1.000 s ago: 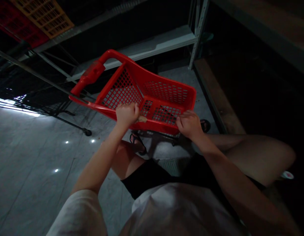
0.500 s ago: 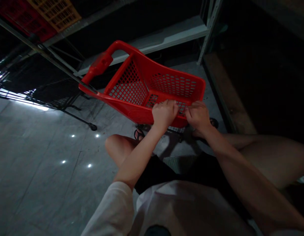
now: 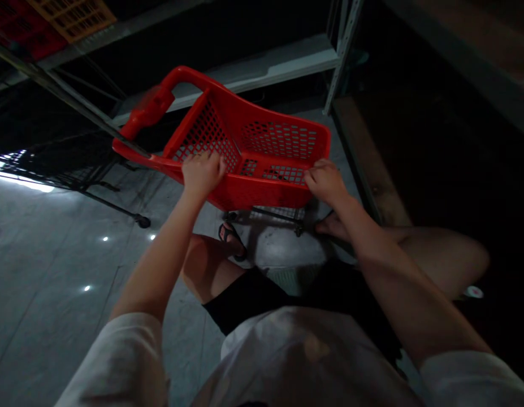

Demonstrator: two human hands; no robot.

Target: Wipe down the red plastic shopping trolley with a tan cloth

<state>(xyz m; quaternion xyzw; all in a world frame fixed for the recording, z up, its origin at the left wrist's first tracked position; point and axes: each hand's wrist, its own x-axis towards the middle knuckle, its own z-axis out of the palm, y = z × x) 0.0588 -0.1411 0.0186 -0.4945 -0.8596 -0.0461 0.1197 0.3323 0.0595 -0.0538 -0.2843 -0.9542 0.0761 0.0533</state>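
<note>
A red plastic shopping cart basket (image 3: 278,135) with perforated walls and a red push handle (image 3: 149,107) stands in front of me, between my knees. My left hand (image 3: 202,172) is closed over the near rim toward its left end. My right hand (image 3: 325,181) grips the same near rim at the right corner. The basket looks empty apart from a small dark shape on its floor that I cannot make out. I am seated, with my sandalled feet on the floor under the cart.
Metal shelving (image 3: 262,68) runs behind the cart, with an orange crate (image 3: 75,11) and a red crate at the top left. A dark wire rack on wheels (image 3: 75,169) stands at the left. Grey tiled floor (image 3: 53,271) spreads left; a dark wooden unit is on the right.
My left hand slid right along the near rim until it was close to my right hand, then went back to the left end. The right hand stayed at the right corner.
</note>
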